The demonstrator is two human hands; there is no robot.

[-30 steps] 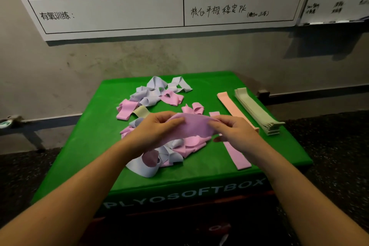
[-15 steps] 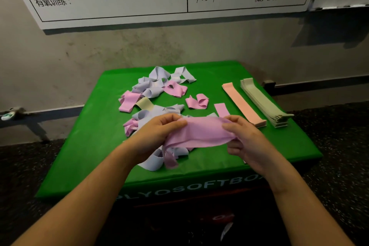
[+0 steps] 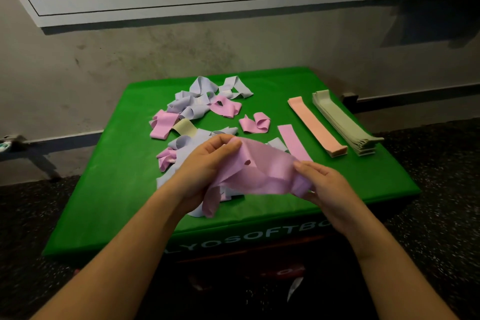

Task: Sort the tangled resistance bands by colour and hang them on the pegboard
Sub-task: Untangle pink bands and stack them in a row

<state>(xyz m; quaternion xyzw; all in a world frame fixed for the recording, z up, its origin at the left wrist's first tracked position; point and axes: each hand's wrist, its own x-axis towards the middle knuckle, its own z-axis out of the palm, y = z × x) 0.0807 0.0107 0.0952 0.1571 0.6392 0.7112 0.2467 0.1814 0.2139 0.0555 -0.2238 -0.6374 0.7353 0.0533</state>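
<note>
— Pink band (image 3: 262, 171)?
— Held above the surface (image 3: 363, 176), stretched side to side, long axis left-right. Pinched at one end by the left hand (image 3: 205, 163), at the other by the right hand (image 3: 324, 189).
— Where to lay it?
— Probably on the flat pink strip (image 3: 292, 140), just beyond the band, nearer the right hand. Past that, peach stack (image 3: 317, 125), then green stack (image 3: 342, 122). Tangle (image 3: 192, 109) beyond the left hand.

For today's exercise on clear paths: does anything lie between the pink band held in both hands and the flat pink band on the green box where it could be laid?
Nothing visible does. The held pink elastic band hangs between left hand and right hand, with only bare green box top before the flat pink band.
</note>
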